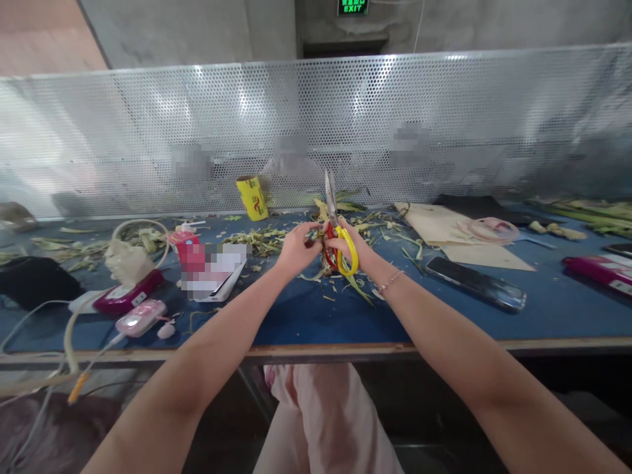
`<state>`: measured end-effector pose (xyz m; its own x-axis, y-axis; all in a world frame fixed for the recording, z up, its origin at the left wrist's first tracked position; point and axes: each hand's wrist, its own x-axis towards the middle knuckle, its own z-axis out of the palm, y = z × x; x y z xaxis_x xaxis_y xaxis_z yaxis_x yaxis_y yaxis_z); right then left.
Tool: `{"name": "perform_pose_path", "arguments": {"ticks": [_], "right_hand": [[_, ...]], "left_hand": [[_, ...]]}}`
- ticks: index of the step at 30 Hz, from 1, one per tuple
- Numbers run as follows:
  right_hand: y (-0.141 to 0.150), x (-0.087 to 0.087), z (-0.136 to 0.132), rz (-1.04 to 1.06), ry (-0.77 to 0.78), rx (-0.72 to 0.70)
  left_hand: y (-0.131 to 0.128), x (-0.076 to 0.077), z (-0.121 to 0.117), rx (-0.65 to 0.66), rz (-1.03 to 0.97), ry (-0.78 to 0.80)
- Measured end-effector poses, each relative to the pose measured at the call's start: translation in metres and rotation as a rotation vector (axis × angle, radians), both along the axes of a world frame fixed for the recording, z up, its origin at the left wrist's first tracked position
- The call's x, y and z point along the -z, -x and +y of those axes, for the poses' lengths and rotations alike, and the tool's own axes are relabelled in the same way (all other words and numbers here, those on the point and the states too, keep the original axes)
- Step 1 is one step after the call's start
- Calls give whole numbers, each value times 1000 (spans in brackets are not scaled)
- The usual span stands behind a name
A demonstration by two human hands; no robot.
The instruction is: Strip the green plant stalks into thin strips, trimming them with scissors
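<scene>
Scissors with yellow and red handles (351, 253) hang from my right hand (356, 245), their blades pointing away from me. My left hand (297, 249) is close beside it, fingers bent in a pinch on some small plant piece (320, 236) between the two hands. Exactly what the left fingertips grip is too small to make out. Beneath and around both hands lie green and yellowish plant scraps (266, 241), some long and stringy. One green strip (359, 289) sticks out below the scissors.
A blue table (316, 322) backs onto a perforated metal screen (276, 112). On the left are a yellow tube (253, 199), a red carton (186, 247), a pink device (142, 318) and cables. To the right lie a black phone (474, 283), cardboard (439, 227) and a tape roll (494, 229).
</scene>
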<state>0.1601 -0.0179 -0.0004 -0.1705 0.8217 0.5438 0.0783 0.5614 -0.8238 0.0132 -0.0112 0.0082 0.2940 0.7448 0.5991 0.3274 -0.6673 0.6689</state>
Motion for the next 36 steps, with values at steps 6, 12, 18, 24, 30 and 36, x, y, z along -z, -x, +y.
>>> {"name": "perform_pose_path", "arguments": {"ticks": [6,12,18,24,30,36], "right_hand": [[3,-5,-8,61,-26,-41],[0,-2,-6,46,-51,-57],[-1,0,-2,28,-10,-46],[-3,0,0,47,-19,-87],[-9,3,10,51,-81,40],[-9,6,18,155,-67,175]], "left_hand": [[-1,1,7,53,-112,112],[-2,2,10,36,-150,101],[-2,-1,6,32,-164,130],[-2,0,5,32,-174,123],[1,0,10,11,-117,-5],[1,4,18,13,-152,-10]]}}
